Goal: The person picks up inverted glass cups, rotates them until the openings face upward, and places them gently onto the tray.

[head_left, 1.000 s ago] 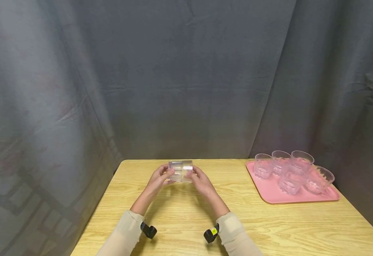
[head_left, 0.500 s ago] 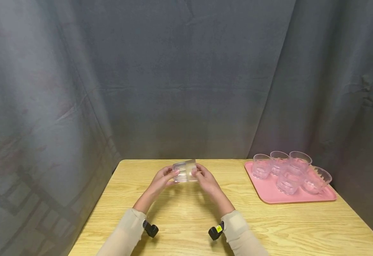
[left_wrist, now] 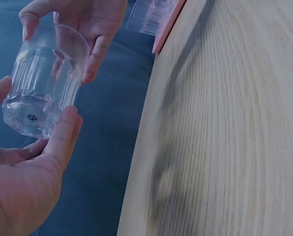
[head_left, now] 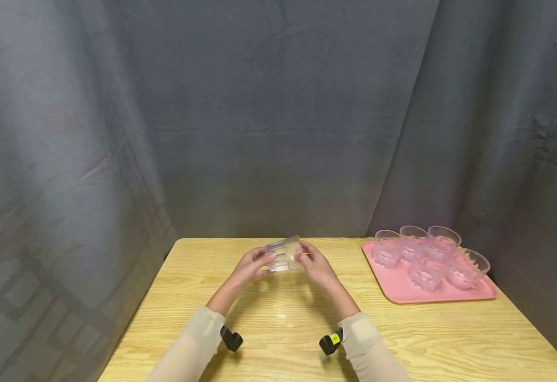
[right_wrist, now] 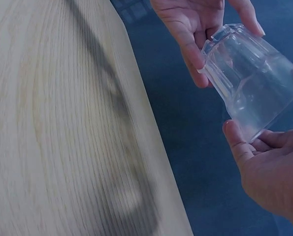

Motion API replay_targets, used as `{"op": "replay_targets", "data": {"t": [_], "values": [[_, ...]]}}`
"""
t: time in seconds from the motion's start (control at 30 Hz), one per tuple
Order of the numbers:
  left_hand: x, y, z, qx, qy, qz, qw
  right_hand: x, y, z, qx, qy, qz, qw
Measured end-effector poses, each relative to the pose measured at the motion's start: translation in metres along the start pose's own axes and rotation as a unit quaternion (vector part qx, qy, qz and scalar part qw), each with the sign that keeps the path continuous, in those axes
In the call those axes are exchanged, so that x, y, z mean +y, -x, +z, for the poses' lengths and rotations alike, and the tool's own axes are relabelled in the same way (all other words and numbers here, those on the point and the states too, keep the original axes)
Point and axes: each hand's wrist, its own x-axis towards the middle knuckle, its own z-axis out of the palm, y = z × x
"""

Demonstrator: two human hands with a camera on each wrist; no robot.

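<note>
A clear faceted cup is held on its side above the wooden table, its rim tilted up to the right. My left hand grips the base end, thumb on the near side and fingers around the far side and below. At the rim end my right hand holds the cup's wall between thumb and fingers. The left wrist view shows the cup's octagonal base with a small dark mark on it. In the right wrist view the wall near the rim looks hazy.
On the table's right side lies a pink tray bearing several clear cups, standing upright close together. A wider clear bowl-like cup sits at its right. Grey curtains hang behind the table and along both sides.
Both hands and the cup have shifted slightly right in the head view. The cup has tilted, its rim end rising. The tray appears a little farther left as the view turned.
</note>
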Motion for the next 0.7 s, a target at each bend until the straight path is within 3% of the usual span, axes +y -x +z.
{"op": "replay_targets", "data": {"t": [0.7], "values": [[-0.007,-0.016,0.031,-0.041,0.011,0.004,0.9991,0.008,0.007,-0.036,0.016,0.046,-0.019,0.999]]}}
